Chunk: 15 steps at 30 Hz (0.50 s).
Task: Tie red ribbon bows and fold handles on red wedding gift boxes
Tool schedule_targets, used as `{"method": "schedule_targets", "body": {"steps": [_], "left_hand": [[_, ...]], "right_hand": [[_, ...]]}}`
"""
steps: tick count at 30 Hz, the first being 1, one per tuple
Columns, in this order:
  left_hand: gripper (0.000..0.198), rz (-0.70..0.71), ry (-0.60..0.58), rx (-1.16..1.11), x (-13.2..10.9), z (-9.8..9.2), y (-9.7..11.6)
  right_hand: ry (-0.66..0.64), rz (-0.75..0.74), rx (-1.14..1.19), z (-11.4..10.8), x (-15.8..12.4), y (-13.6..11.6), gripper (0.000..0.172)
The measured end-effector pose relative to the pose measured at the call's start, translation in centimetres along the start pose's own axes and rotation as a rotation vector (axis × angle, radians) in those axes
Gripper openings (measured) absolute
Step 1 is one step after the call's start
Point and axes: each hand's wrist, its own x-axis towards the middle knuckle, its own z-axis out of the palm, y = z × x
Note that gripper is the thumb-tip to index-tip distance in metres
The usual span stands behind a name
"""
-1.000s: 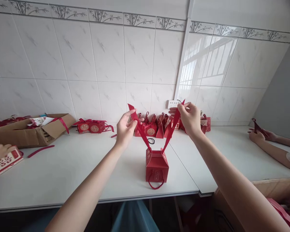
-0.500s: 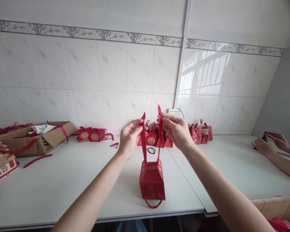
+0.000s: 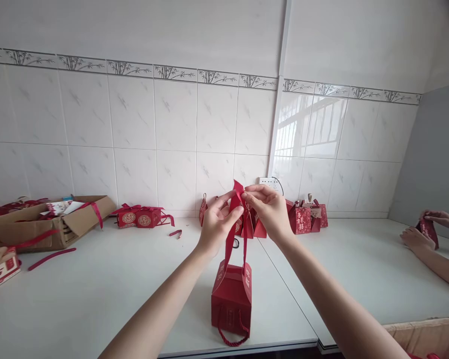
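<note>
A small red gift box (image 3: pixel 231 299) stands upright near the front edge of the table, a twisted red cord handle (image 3: pixel 233 341) hanging on its near side. Two lengths of red ribbon (image 3: pixel 230 244) rise from its top and meet above it. My left hand (image 3: pixel 220 222) pinches the ribbon from the left side. Close beside it, my right hand (image 3: pixel 269 209) grips the ribbon with thumb and forefinger. The ribbon ends overlap between my fingertips, and part of them is hidden by the fingers.
Finished red boxes (image 3: pixel 144 218) and more red boxes (image 3: pixel 303 218) line the wall. An open cardboard box (image 3: pixel 65 232) lies at the left. Other people's hands (image 3: pixel 419 239) work at the far right and left. A black ring (image 3: pixel 236 243) lies behind the ribbons.
My hands have come together, bringing the two separate ribbon ends across each other. The view has shifted slightly. At the far right, a person's hands have raised a red item.
</note>
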Motion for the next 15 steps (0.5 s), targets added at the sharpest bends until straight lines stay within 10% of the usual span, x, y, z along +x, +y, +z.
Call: {"method": "schedule_targets", "body": {"steps": [9,12,15], "left_hand": [[0.027,-0.098,-0.015,0.027,0.26,0.19,-0.09],[0.026,-0.122,-0.010,-0.010,0.21,-0.12,0.16],[0.024,-0.111,-0.041,-0.073,0.18,-0.26,0.58]], "right_hand": [[0.135,-0.356,-0.510,0.21,-0.51,0.62,0.022],[0.144,-0.258,-0.483,-0.01,-0.33,0.36,0.052],[-0.064,0.007,-0.339,-0.24,-0.10,0.12,0.047]]}}
